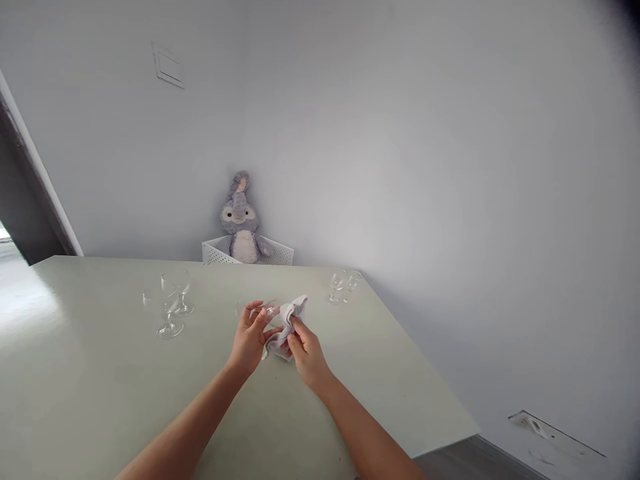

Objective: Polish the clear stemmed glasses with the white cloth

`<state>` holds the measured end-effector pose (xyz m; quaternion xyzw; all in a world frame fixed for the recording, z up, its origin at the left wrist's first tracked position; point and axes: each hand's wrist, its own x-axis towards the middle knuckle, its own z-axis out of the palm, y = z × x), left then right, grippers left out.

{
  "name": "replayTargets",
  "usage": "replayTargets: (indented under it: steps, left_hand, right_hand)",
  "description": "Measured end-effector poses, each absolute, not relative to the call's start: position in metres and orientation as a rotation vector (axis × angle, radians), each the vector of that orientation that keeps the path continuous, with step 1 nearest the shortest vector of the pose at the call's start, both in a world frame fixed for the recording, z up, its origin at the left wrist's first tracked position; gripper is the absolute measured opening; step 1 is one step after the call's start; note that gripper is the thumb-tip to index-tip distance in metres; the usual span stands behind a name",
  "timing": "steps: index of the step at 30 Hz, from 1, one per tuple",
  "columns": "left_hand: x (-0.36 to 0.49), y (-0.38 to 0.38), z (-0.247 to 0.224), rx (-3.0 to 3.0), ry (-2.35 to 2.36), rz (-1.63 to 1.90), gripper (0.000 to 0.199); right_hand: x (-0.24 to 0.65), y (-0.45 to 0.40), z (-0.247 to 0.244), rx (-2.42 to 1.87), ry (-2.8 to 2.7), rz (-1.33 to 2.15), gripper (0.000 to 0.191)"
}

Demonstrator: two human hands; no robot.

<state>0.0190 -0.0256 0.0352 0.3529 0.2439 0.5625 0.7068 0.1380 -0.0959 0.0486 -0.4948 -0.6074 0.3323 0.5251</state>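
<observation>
Clear glass (271, 311) is held over the surface (90, 387), left hand (247, 343) clamped on it, right hand (311, 359) clamped on white cloth (296, 308) at its 4 o'clock, two stemmed glasses (169, 325) at 9, two goblets (337, 281) at 2, plush toy (245, 245) in white basket (280, 251) at 11.

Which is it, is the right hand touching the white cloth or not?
Touching. The head view shows the right hand with its fingers gripping the white cloth.

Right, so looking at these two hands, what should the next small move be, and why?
I'd probably turn the clear drinking glass slightly with the left hand: the crumpled whitish cloth in the right hand seems to be at only one end, and the opposite end looks uncovered.
</observation>
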Motion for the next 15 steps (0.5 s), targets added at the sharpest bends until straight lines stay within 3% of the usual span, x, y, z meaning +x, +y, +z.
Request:
replayTargets:
  steps: [4,8,15]
  left_hand:
    - [0.018,-0.023,0.031,0.824,0.529,1.203,0.031]
    - [0.02,-0.022,0.025,0.869,0.536,1.096,0.033]
    - [0.025,-0.015,0.008,0.786,0.537,1.102,0.042]
  right_hand:
    - [0.154,-0.088,0.048,-1.269,-1.804,0.529,0.044]
    - [0.169,-0.08,0.043,-1.368,-2.061,0.254,0.036]
    - [0.161,-0.081,0.03,-1.296,-1.72,0.609,0.03]
